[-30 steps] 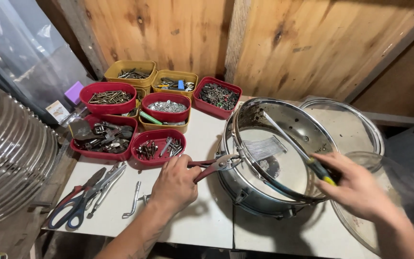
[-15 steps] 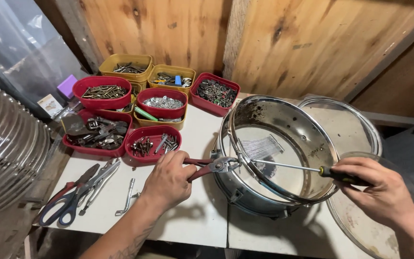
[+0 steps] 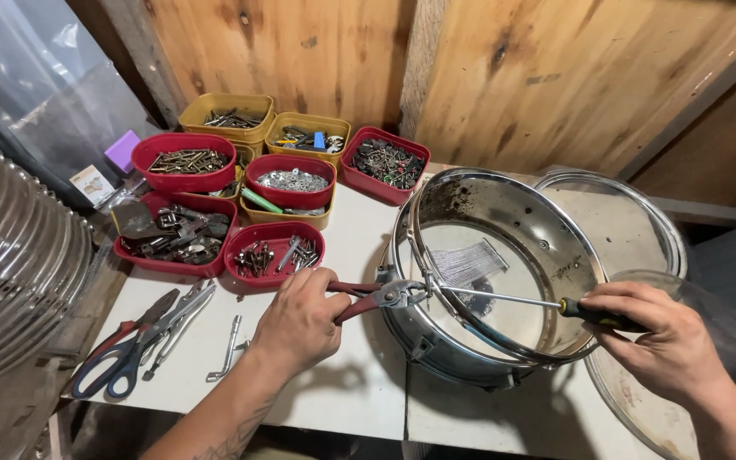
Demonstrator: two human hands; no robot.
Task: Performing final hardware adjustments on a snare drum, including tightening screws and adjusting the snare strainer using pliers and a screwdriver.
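Note:
A shiny metal snare drum shell (image 3: 504, 255) lies open side up on the white table (image 3: 359, 383). My left hand (image 3: 300, 319) grips red-handled pliers (image 3: 381, 296) whose jaws bite on the shell's near left rim. My right hand (image 3: 666, 341) holds a long screwdriver (image 3: 513, 298) by its black and yellow handle. Its shaft reaches across the inside of the shell to the spot where the pliers clamp.
Red and yellow trays of screws and small hardware (image 3: 274, 183) stand at the back left. Scissors (image 3: 125, 358), wrenches (image 3: 176, 319) and a drum key (image 3: 227, 349) lie at the front left. Drum hoops (image 3: 641, 213) and a clear drumhead (image 3: 641, 409) sit right; stacked hoops (image 3: 10, 264) far left.
My right hand has drawn back to the right and lowered the screwdriver until its shaft lies flat across the shell. My left hand keeps the pliers on the rim.

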